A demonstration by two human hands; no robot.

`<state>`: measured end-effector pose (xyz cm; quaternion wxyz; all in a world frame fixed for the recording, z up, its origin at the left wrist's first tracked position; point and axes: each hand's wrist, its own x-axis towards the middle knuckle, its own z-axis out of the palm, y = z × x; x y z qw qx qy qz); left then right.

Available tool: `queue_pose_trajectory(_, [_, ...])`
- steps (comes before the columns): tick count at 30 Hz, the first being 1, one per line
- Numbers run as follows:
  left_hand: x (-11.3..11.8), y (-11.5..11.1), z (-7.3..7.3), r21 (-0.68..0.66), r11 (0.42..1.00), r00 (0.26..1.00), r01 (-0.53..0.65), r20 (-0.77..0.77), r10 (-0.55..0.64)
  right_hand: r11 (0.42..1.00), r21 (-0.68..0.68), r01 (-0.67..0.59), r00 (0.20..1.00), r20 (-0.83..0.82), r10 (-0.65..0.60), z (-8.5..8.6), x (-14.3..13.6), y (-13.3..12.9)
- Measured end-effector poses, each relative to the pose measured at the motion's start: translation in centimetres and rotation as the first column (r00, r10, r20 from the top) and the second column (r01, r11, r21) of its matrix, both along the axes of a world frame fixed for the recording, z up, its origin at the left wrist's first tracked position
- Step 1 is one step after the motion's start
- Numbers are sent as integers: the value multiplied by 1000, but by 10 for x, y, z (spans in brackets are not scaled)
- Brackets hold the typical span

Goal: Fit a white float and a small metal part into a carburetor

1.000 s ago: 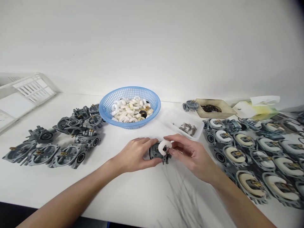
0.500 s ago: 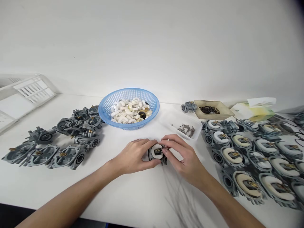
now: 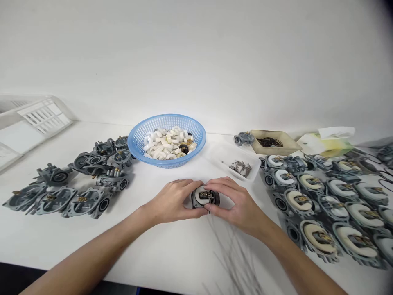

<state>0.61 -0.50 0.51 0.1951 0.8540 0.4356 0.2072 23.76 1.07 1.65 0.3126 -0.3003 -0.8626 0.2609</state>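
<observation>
A small grey metal carburetor body (image 3: 205, 197) with a white float in it rests on the white table (image 3: 172, 250) in front of me. My left hand (image 3: 173, 200) grips its left side, thumb underneath. My right hand (image 3: 235, 204) wraps its right side, fingers curled over the top and pressing on the white float. Both hands touch the same part.
A blue basket (image 3: 166, 139) of white floats stands behind. Bare grey carburetor bodies (image 3: 76, 180) lie at left. Bodies fitted with floats (image 3: 325, 192) fill the right. A clear tray of small pins (image 3: 241, 167) and a beige tray of dark rings (image 3: 272, 142) sit behind right. A white crate (image 3: 33, 119) stands far left.
The white float, held raised at the body's edge by my right fingers, has been laid down into the body. My right hand has closed over the top; my left hand has stayed put.
</observation>
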Motion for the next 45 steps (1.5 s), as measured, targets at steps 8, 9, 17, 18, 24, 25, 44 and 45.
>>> queue_pose_trajectory(8, [1,-1,1,5,1000,1000,3,13,-3,1000,20,6,999,-45,-5,3,2,0])
queue_pose_trajectory(9, [1,-1,1,7,1000,1000,3,18,-3,1000,10,8,999,-38,-8,4,2,0])
queue_pose_trajectory(17, [0,1,-1,2,1000,1000,10,28,-10,1000,-28,-8,1000,9,9,6,4,1])
queue_pose_trajectory(18, [0,1,-1,-1,1000,1000,10,26,-10,1000,-29,-7,1000,11,8,7,4,1])
queue_pose_trajectory(24, [0,0,1,-6,1000,1000,3,10,-3,1000,-12,-2,1000,-5,2,10,6,3])
queue_pose_trajectory(25, [0,0,1,-6,1000,1000,4,10,-4,1000,-15,-6,1000,-5,6,10,6,3])
queue_pose_trajectory(44, [-1,-1,-2,34,999,1000,14,7,-14,995,-95,2,998,-67,-8,2,2,1])
queue_pose_trajectory(45, [-1,0,-2,34,999,1000,15,7,-15,997,-71,1,998,-60,-6,2,2,1])
